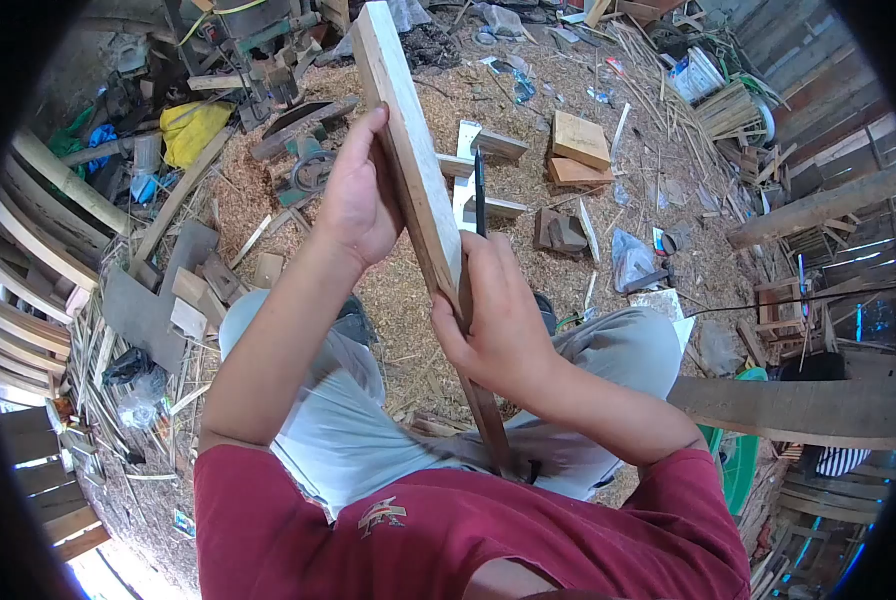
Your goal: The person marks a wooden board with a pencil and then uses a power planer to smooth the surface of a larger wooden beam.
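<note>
A long wooden board [418, 150] slants up and away from my lap, tilted, its pale face turned to the right. My left hand [358, 205] grips its left edge around the middle, with the thumb pointing up along the wood. Lower down, my right hand [503, 325] closes on the board from the right, thumb on the near side. A slim black pencil or pen [480, 190] sticks up from the fingers of my right hand. The board's lower end rests between my legs, partly hidden by my hand.
Sawdust covers the ground. Beyond the board lie wooden pieces with a white strip [465, 170], stacked wood blocks [580, 140] and a dark block [560, 232]. A power tool [310, 170] sits at left. A green plastic chair [743, 460] is at right.
</note>
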A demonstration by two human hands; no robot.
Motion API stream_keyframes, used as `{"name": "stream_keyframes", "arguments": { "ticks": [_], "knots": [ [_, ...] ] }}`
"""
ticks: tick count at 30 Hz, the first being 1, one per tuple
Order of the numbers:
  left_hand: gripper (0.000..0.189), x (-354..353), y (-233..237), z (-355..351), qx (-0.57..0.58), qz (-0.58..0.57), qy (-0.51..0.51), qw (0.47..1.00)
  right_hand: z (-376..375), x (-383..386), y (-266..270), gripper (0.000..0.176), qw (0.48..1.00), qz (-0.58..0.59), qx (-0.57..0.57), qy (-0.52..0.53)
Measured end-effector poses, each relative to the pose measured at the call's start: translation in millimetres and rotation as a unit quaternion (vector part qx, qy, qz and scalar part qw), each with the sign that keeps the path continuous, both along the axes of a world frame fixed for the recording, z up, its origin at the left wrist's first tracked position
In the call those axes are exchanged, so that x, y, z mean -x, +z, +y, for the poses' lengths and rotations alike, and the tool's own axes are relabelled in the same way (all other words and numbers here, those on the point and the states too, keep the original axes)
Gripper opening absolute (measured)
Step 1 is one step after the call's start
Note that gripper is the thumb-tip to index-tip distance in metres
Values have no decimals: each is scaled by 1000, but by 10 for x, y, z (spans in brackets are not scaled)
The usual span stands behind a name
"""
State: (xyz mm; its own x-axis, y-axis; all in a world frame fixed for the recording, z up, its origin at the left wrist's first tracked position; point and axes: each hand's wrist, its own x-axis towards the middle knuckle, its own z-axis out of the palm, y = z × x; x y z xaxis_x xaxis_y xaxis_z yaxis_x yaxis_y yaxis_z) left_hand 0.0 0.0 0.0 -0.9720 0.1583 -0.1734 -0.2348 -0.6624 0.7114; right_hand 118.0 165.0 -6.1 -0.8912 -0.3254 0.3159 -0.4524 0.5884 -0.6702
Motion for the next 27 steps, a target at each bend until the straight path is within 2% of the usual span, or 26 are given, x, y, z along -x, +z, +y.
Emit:
{"name": "stream_keyframes", "arguments": {
  "ticks": [8, 27],
  "knots": [
    [43, 56, -95, -39, 21, 7, 4, 1000, -86, 31, -34, 55, 1000, 8, -15, -15],
    [44, -72, 21, -4, 7, 10, 8, 1000, -102, -22, 73, 50, 998, 29, -47, -6]
  ]
}}
